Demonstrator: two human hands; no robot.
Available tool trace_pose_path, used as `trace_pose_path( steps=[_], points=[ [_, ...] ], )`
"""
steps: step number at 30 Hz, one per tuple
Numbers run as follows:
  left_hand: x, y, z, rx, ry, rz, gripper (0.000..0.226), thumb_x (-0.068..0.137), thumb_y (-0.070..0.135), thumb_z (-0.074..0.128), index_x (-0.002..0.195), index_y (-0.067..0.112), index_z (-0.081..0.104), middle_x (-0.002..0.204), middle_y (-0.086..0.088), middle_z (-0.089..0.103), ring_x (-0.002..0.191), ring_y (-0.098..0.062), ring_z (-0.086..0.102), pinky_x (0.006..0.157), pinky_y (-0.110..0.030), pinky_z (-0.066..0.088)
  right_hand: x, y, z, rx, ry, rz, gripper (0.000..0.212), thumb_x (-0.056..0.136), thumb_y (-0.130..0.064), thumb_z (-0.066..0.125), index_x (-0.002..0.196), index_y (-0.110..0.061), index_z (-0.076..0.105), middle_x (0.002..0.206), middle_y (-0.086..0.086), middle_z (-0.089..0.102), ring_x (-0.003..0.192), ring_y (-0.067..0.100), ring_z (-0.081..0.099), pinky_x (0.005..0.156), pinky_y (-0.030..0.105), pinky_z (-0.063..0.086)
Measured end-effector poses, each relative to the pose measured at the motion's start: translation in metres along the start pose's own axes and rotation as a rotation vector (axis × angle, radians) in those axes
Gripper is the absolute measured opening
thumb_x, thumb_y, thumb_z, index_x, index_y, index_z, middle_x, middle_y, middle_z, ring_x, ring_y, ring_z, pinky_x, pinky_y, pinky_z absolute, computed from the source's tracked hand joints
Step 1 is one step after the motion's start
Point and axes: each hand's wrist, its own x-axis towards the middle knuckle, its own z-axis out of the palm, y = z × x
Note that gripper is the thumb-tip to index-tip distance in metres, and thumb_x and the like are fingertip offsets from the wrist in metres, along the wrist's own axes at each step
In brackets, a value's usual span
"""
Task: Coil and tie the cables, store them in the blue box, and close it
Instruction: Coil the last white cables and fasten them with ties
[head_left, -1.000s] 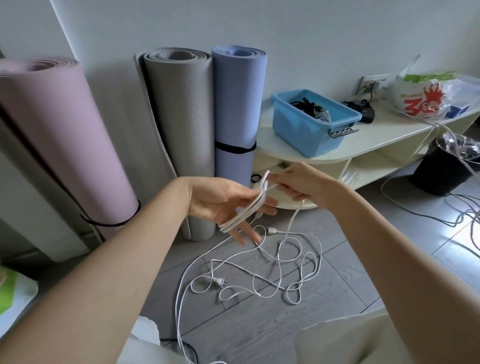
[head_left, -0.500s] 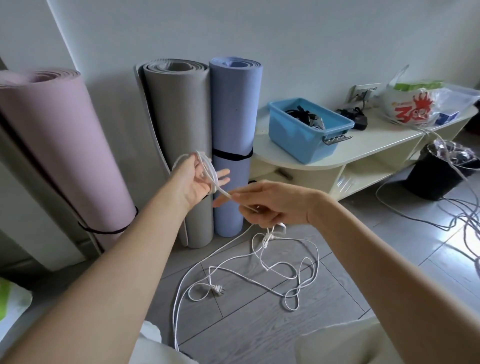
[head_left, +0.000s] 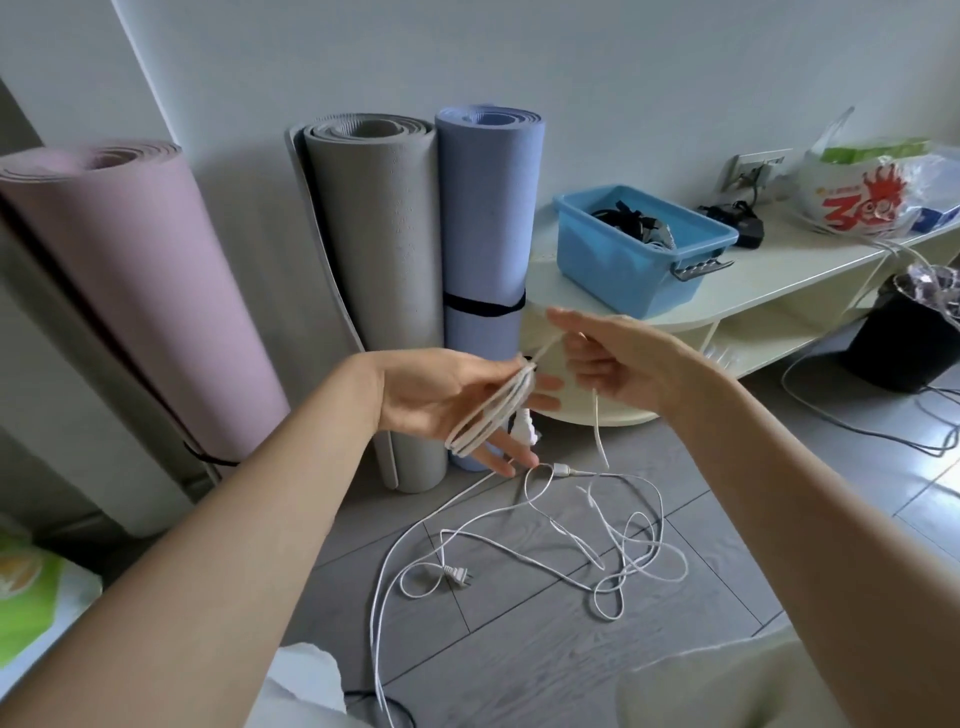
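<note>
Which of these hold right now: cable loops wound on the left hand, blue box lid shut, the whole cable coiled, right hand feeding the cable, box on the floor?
1. White cable loops are wound round the left hand. True.
2. The blue box is closed. False: it is open, dark items showing inside.
3. All the cable is coiled. False: much lies loose on the floor.
4. The right hand pinches the cable. True.
5. The box sits on the floor. False: it is on the cream shelf unit.

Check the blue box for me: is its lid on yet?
No, the blue box on the shelf unit stands open with dark cables showing inside, and no lid is on it.
</note>
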Motion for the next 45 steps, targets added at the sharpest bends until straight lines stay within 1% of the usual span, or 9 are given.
trace_pose_path(
  steps=[7,9,12,16,19,26,31,38,45],
  points=[
    [0.019,-0.011,-0.032,-0.463,0.805,0.295,0.011,0.101,0.028,0.039,0.096,0.023,0.047,0.063,0.014,0.056,0.06,-0.005,0.06,0.064,-0.026,0.052,-0.011,-0.01,0.022,0.03,-0.263,-0.151,0.032,0.098,-0.02,0.04,0.114,-0.004,0.062,0.054,-0.002,0.032,0.042,0.008,0.013,0.037,0.016,0.017],
    [0.019,-0.006,-0.041,-0.672,0.89,0.494,0.014,0.1,0.025,0.041,0.09,0.021,0.049,0.082,0.017,0.061,0.082,0.002,0.063,0.083,-0.027,0.05,-0.015,-0.011,0.027,-0.048,-0.337,-0.19,0.031,0.094,-0.022,0.046,0.114,-0.009,0.065,0.054,0.0,0.029,0.045,0.01,0.011,0.042,0.02,0.013],
    [0.014,0.006,-0.045,-0.848,0.81,0.646,0.02,0.101,0.029,0.037,0.098,0.019,0.054,0.131,0.002,0.051,0.121,-0.031,0.053,0.097,-0.047,0.041,-0.015,-0.003,0.03,-0.181,-0.447,-0.108,0.026,0.089,-0.024,0.051,0.105,-0.015,0.069,0.051,-0.001,0.028,0.041,0.008,0.017,0.042,0.022,0.011],
    [0.009,0.017,-0.023,-0.902,0.525,0.746,0.023,0.103,0.022,0.034,0.107,0.006,0.051,0.107,-0.018,0.052,0.072,-0.038,0.07,0.062,-0.044,0.059,-0.009,0.014,0.028,-0.585,-0.36,0.084,0.025,0.093,-0.031,0.054,0.08,-0.015,0.069,0.054,-0.001,0.022,0.046,0.011,0.016,0.04,0.018,0.012],
    [0.006,0.016,-0.005,-0.614,0.29,0.548,0.041,0.102,0.029,0.031,0.138,0.011,0.04,0.116,-0.014,0.058,0.076,-0.026,0.071,0.065,-0.034,0.06,0.0,0.019,0.023,-0.787,-0.214,0.151,0.039,0.088,-0.04,0.06,0.063,-0.01,0.06,0.047,-0.002,0.026,0.042,0.012,0.018,0.037,0.017,0.016],
    [-0.001,-0.004,0.007,0.029,-0.184,0.021,0.047,0.096,0.044,0.027,0.137,0.026,0.043,0.147,0.003,0.039,0.111,-0.036,0.059,0.099,-0.044,0.047,-0.003,0.002,0.002,-0.97,0.077,-0.004,0.04,0.074,-0.028,0.068,0.05,-0.017,0.038,0.047,0.001,0.033,0.045,0.013,0.027,0.04,0.019,0.025],
    [-0.003,-0.027,-0.013,0.07,0.222,-0.148,0.039,0.091,0.047,0.038,0.118,0.025,0.055,0.133,0.005,0.05,0.096,-0.029,0.061,0.09,-0.042,0.049,-0.011,-0.01,-0.002,-0.514,0.057,-0.151,0.043,0.081,-0.029,0.07,0.056,-0.014,0.039,0.052,0.0,0.023,0.049,0.014,0.019,0.053,0.026,0.016],
    [0.009,-0.011,-0.029,-0.432,0.786,0.243,0.03,0.1,0.039,0.033,0.092,0.022,0.057,0.095,0.01,0.056,0.108,-0.043,0.054,0.076,-0.04,0.043,-0.022,-0.021,0.021,-0.26,-0.204,-0.208,0.029,0.097,-0.018,0.045,0.072,-0.011,0.058,0.053,-0.006,0.022,0.046,0.007,0.015,0.042,0.018,0.01],
    [0.021,0.004,-0.028,-0.821,0.884,0.475,0.035,0.1,0.037,0.036,0.126,0.018,0.051,0.149,0.005,0.036,0.116,-0.04,0.055,0.086,-0.042,0.04,-0.021,-0.008,0.021,-0.327,-0.347,-0.069,0.024,0.096,-0.012,0.046,0.093,-0.014,0.07,0.058,0.006,0.045,0.046,0.015,0.025,0.036,0.016,0.025]
  ],
)
